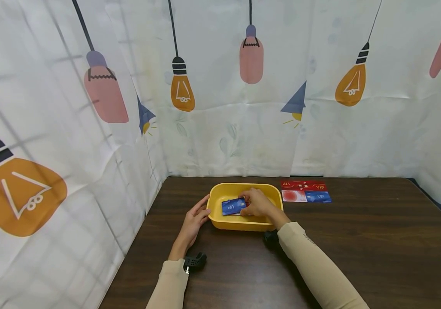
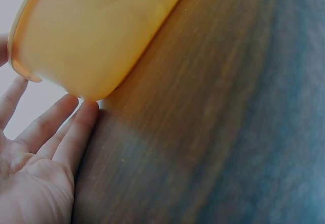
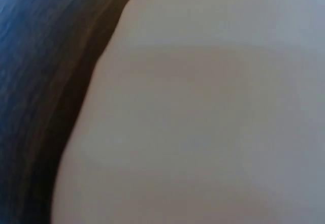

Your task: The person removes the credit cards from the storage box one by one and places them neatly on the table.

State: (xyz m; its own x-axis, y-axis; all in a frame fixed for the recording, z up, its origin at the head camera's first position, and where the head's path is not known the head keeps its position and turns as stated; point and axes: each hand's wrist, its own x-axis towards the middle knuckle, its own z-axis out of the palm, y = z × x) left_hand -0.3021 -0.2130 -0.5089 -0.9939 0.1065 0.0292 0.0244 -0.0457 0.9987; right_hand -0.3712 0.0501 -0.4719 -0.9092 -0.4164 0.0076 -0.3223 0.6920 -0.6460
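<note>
Head view puts the flat, blue rectangular card with white lettering (image 1: 232, 207) just below the frame's middle, inside a yellow, round-cornered plastic tub (image 1: 240, 225). Your right hand (image 1: 260, 203) reaches over the tub's near right corner, thumb and fingers seeming to pinch the card's right end; the blurred right wrist view shows no fingers. Your left hand (image 1: 195, 219) touches the tub's left side, fingers extended. The step in hand looks like handling one card within the tub; the next move probably calls for keeping that pinch and, if lifting, clearing the rim. Right of the tub, a block of red, white and blue cards (image 1: 306, 191) lies near the back edge of the dark brown wooden table (image 1: 379, 240). Your widest room stretches toward the lower right.
</note>
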